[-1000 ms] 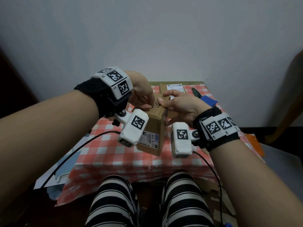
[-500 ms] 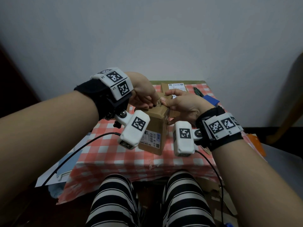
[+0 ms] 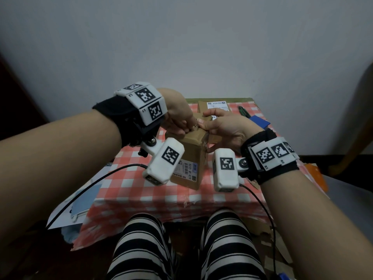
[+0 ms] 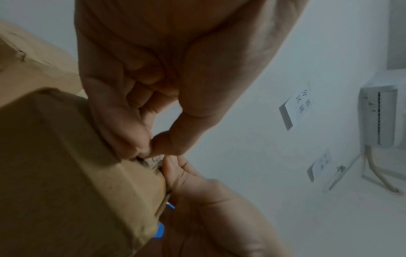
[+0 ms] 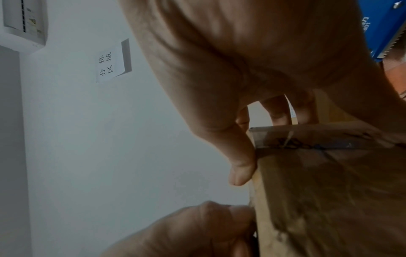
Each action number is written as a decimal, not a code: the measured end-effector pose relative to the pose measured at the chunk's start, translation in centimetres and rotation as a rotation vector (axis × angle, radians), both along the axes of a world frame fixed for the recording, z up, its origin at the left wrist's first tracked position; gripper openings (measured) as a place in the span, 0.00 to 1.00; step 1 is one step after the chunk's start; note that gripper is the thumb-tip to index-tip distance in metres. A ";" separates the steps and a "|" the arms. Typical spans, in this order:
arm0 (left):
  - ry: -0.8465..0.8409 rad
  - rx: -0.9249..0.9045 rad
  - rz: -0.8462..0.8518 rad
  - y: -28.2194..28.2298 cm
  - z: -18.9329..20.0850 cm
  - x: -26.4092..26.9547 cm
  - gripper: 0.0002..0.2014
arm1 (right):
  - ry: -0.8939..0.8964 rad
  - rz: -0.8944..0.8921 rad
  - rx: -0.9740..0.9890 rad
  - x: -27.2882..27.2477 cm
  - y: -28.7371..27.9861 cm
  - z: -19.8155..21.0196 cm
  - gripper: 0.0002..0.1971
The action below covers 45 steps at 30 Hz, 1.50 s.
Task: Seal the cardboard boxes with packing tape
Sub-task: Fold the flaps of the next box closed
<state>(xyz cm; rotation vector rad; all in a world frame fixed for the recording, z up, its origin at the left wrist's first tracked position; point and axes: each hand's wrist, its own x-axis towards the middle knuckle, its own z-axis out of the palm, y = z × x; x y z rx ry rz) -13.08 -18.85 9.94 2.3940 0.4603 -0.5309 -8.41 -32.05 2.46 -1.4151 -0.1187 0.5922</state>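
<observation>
I hold a small brown cardboard box [image 3: 191, 158] with a shipping label in the air above the table. My left hand [image 3: 179, 118] pinches a small crumpled scrap [image 4: 151, 159] at the box's top edge between thumb and forefinger; whether it is tape or torn cardboard I cannot tell. My right hand [image 3: 222, 128] grips the box from the right, with its thumb [image 5: 240, 167] on the top edge. A strip of clear tape [image 5: 307, 139] runs across the box [image 5: 329, 200] in the right wrist view. A second labelled box [image 3: 214, 104] lies on the table behind.
The table has a red checked cloth [image 3: 141, 188]. A blue tape dispenser [image 3: 260, 121] and a dark green pen-like tool [image 3: 242, 111] lie at its back right. Papers [image 3: 84, 203] hang off the left side. My striped knees [image 3: 181, 249] are at the front edge.
The box and both hands have drifted slightly up and to the right. Both hands keep their hold at the top edge.
</observation>
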 end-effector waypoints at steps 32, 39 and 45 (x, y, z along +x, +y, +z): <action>0.086 -0.113 0.078 4.2 -0.7 0.6 0.06 | -0.073 -0.075 -0.117 -0.8 1.2 0.1 0.15; 0.083 -0.126 0.088 4.5 -1.1 0.7 0.07 | -0.038 -0.070 -0.093 -1.2 1.4 0.3 0.23; 0.092 -0.103 0.073 4.4 -1.2 0.8 0.06 | -0.035 -0.044 -0.130 -1.2 1.4 0.5 0.26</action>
